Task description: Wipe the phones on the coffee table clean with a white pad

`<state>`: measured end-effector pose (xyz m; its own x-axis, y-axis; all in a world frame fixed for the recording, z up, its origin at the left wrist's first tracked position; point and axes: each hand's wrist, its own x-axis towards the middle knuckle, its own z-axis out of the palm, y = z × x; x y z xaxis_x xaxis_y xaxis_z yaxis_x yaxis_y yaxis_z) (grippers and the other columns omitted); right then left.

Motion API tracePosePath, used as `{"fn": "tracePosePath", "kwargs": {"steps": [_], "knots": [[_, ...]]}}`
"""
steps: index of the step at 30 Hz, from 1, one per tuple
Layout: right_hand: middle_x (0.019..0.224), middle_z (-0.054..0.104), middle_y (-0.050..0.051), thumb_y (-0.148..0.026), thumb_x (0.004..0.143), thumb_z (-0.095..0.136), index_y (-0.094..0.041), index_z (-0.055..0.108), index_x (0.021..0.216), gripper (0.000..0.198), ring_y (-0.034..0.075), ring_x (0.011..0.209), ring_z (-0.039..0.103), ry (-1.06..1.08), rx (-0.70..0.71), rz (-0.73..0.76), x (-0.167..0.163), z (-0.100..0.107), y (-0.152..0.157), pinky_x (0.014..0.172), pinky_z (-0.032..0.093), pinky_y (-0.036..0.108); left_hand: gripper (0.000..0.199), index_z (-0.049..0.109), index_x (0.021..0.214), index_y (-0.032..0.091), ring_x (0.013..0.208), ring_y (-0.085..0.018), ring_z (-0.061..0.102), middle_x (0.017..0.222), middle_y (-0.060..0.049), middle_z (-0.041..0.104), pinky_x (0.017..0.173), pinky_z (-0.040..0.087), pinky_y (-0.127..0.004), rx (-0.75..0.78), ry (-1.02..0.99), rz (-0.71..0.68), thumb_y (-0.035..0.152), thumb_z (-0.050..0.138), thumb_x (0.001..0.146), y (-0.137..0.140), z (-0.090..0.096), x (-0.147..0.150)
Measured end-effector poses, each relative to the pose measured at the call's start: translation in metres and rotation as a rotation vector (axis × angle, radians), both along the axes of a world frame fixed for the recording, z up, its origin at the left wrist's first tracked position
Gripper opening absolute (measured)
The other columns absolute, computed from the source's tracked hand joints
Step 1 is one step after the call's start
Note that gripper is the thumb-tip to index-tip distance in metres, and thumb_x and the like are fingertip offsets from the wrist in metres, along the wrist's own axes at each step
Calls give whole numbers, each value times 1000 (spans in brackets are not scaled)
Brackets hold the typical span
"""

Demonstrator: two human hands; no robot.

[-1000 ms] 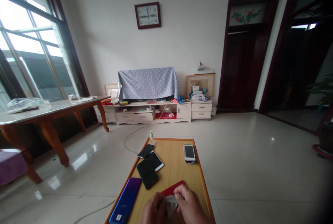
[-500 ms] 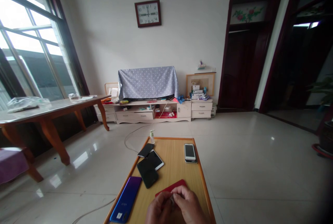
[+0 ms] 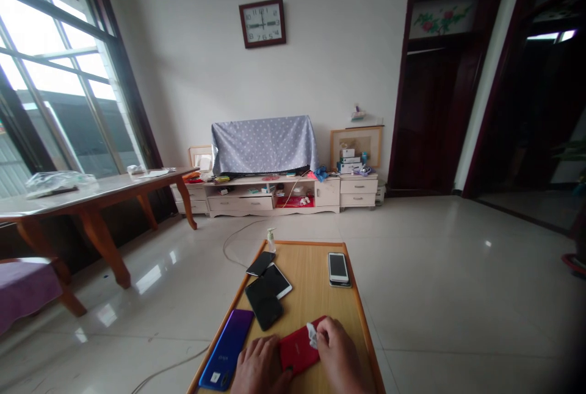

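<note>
A red phone [image 3: 296,349] lies back-up near the front of the wooden table, slightly tilted across it. My left hand [image 3: 260,362] steadies its left end, with the thumb at the near edge and the fingers along the far side. My right hand [image 3: 337,351] is over the phone's right end, fingers pinched on a small white cloth [image 3: 312,335] that touches the phone's back. To the left of my left hand is a blue-purple phone [image 3: 227,348], also back-up. Part of the red phone's right end is hidden under my right hand.
Beyond the hands lie a black phone [image 3: 264,304], a white phone [image 3: 278,280] partly under it, and another dark phone [image 3: 260,264]. A pump bottle [image 3: 271,240] stands at the table's [image 3: 306,260] far-left corner. Stacked phones [image 3: 338,268] lie at far right.
My hands, together in front of the phone before, have parted. The left has come down on the phone's left end; the right now presses the white cloth onto its back. The view has shifted slightly.
</note>
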<state>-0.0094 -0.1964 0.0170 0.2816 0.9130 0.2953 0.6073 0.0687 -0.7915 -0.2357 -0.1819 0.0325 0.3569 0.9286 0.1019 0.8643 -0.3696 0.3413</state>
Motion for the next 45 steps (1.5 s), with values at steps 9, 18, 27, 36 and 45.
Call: {"fn": "tracePosePath", "kwargs": {"steps": [9, 18, 27, 36, 45], "knots": [[86, 64, 2, -27, 99, 43, -26, 57, 80, 23, 18, 82, 60, -382, 77, -90, -2, -11, 5, 69, 36, 28, 56, 61, 127, 27, 117, -26, 60, 126, -7, 66, 102, 46, -40, 22, -50, -107, 33, 69, 72, -5, 8, 2], [97, 71, 3, -30, 100, 46, -27, 67, 101, 22, 19, 89, 62, -473, 143, 34, -18, -14, -5, 80, 40, 29, 60, 53, 137, 25, 133, -28, 49, 136, -6, 62, 114, 35, -45, 30, -77, -64, 36, 62, 78, -9, 4, -5], [111, 73, 4, -20, 96, 45, -28, 70, 112, 31, 21, 100, 64, -524, 35, -44, -26, -15, -11, 89, 43, 32, 68, 49, 142, 23, 137, -28, 44, 141, -7, 60, 117, 29, -45, 14, -99, -29, 32, 61, 75, -10, 3, -16], [142, 59, 4, -41, 99, 44, -32, 65, 131, 39, 32, 131, 53, -593, -125, 132, -84, 0, -37, 110, 38, 50, 64, 49, 143, 20, 144, -28, 38, 148, -8, 54, 118, 27, -44, -57, -34, 13, 36, 52, 81, -11, 10, -22], [140, 60, 5, -53, 99, 41, -37, 66, 130, 43, 41, 142, 37, -634, -173, -107, -61, 9, -29, 112, 24, 73, 72, 49, 144, 20, 143, -29, 39, 147, -7, 55, 119, 24, -45, -56, -14, 21, 34, 55, 74, -11, 10, -28]]}}
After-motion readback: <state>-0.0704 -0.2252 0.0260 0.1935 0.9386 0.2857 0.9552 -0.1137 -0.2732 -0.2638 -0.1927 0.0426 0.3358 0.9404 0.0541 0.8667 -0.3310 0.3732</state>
